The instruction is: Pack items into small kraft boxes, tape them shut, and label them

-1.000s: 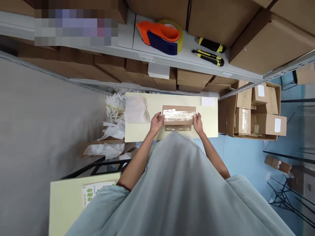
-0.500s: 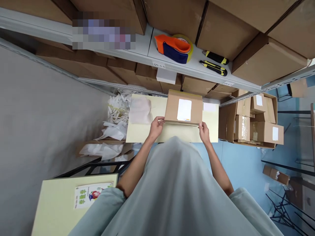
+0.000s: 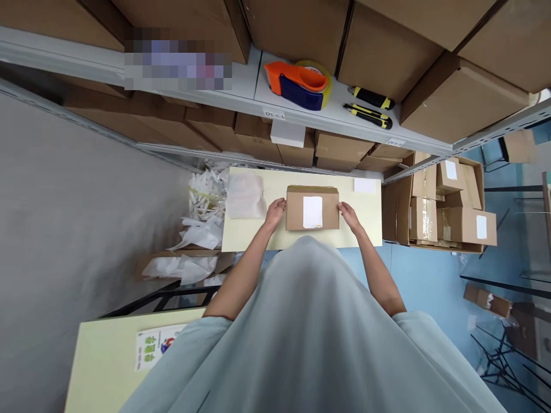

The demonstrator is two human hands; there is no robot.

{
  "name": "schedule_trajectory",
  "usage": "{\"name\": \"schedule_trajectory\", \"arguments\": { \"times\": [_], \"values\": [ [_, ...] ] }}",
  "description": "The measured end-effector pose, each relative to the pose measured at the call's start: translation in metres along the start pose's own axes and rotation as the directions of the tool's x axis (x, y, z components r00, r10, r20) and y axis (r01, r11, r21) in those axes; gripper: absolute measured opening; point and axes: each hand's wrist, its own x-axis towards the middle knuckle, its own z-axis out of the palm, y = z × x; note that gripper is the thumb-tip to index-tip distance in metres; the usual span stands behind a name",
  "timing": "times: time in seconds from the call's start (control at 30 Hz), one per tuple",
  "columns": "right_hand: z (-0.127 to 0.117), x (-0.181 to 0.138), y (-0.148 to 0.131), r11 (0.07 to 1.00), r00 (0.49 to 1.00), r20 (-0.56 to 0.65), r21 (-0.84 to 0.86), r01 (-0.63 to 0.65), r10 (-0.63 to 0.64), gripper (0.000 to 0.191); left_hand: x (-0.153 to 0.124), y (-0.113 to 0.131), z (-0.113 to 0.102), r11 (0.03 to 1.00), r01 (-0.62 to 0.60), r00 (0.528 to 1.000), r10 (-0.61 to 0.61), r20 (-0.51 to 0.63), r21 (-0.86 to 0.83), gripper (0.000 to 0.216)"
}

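A brown cardboard box (image 3: 295,213) with a white label (image 3: 313,212) on its upper face is in front of me, over the pale yellow table (image 3: 361,229). My left hand (image 3: 274,214) is at the box's left side, its fingertips against the edge. On the opposite side, my right hand (image 3: 349,217) presses its fingers to the right edge, so the box is held between both hands. To the left of it lies a whitish, semi-transparent packet (image 3: 245,196). A small white paper slip (image 3: 364,185) rests at the table's far right.
Above the table, a grey shelf (image 3: 241,100) carries an orange-and-blue tape dispenser (image 3: 297,85), two utility knives (image 3: 370,106) and large cartons (image 3: 301,28). At right stands an open carton (image 3: 396,212) of smaller boxes. White paper scraps (image 3: 204,195) are heaped at left.
The box has come down and a little left, nearer the tabletop, and looks smaller. Both hands moved with it, now further up its sides. The paper slip shows more fully.
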Motion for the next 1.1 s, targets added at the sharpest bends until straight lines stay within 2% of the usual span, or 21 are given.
{"name": "schedule_trajectory", "arguments": {
  "times": [0.07, 0.13, 0.27, 0.33, 0.4, 0.47, 0.53, 0.6, 0.73, 0.8, 0.87, 0.93, 0.97, 1.03, 1.1],
  "values": [
    [0.001, 0.000, -0.015, 0.998, 0.998, 0.019, 0.029, 0.052, -0.053, 0.088, 0.002, 0.014, 0.001, 1.000, -0.027, 1.000, 0.027, -0.003, -0.001, 0.034],
    [0.000, -0.009, -0.027, 0.989, 0.992, -0.010, 0.066, 0.129, -0.129, 0.096, -0.003, 0.024, -0.002, 0.997, -0.073, 0.997, 0.072, -0.019, -0.022, 0.038],
    [-0.006, -0.042, -0.039, 0.964, 0.971, -0.104, 0.133, 0.229, -0.216, 0.097, -0.029, 0.030, -0.016, 0.965, -0.218, 0.976, 0.216, -0.031, -0.149, 0.062],
    [-0.008, -0.056, -0.034, 0.958, 0.970, -0.110, 0.163, 0.235, -0.219, 0.096, -0.041, 0.026, -0.023, 0.963, -0.217, 0.976, 0.213, -0.044, -0.162, 0.070],
    [-0.007, -0.065, -0.024, 0.961, 0.976, -0.095, 0.181, 0.210, -0.196, 0.099, -0.049, 0.018, -0.026, 0.974, -0.155, 0.987, 0.149, -0.052, -0.163, 0.072],
    [-0.003, -0.069, -0.012, 0.974, 0.988, -0.054, 0.164, 0.154, -0.147, 0.102, -0.052, 0.010, -0.025, 0.986, -0.052, 0.998, 0.047, -0.032, -0.159, 0.066],
    [0.003, -0.068, -0.003, 0.989, 0.996, -0.012, 0.113, 0.090, -0.090, 0.102, -0.051, 0.005, -0.021, 0.991, 0.049, 0.999, -0.050, -0.004, -0.126, 0.051],
    [0.008, -0.066, -0.001, 0.996, 0.998, -0.016, 0.062, 0.063, -0.062, 0.100, -0.050, 0.005, -0.015, 0.993, 0.082, 0.997, -0.082, 0.009, -0.087, 0.042],
    [0.010, -0.064, -0.015, 0.989, 0.973, -0.176, -0.029, 0.145, -0.148, 0.089, -0.052, 0.018, -0.005, 0.997, -0.079, 0.997, 0.079, -0.021, -0.004, 0.037],
    [0.004, -0.065, -0.025, 0.977, 0.957, -0.196, -0.039, 0.210, -0.213, 0.081, -0.056, 0.025, -0.004, 0.985, -0.165, 0.984, 0.168, -0.065, 0.050, 0.028],
    [-0.003, -0.066, -0.033, 0.965, 0.956, -0.128, -0.036, 0.261, -0.263, 0.074, -0.060, 0.028, -0.008, 0.973, -0.213, 0.972, 0.220, -0.080, 0.084, 0.026],
    [-0.009, -0.065, -0.039, 0.950, 0.953, -0.004, -0.088, 0.301, -0.302, 0.065, -0.066, 0.027, -0.014, 0.952, -0.255, 0.964, 0.264, -0.035, 0.168, 0.021],
    [-0.009, -0.064, -0.042, 0.933, 0.945, 0.062, -0.145, 0.328, -0.322, 0.057, -0.069, 0.026, -0.016, 0.925, -0.285, 0.956, 0.293, 0.004, 0.250, 0.025],
    [-0.004, -0.060, -0.049, 0.862, 0.906, 0.199, -0.287, 0.419, -0.374, 0.037, -0.077, 0.027, -0.018, 0.808, -0.377, 0.923, 0.368, 0.112, 0.453, 0.049],
    [0.009, -0.055, -0.059, 0.744, 0.854, 0.315, -0.423, 0.517, -0.414, 0.029, -0.084, 0.031, -0.012, 0.633, -0.503, 0.859, 0.440, 0.262, 0.588, 0.059]
  ]
}}
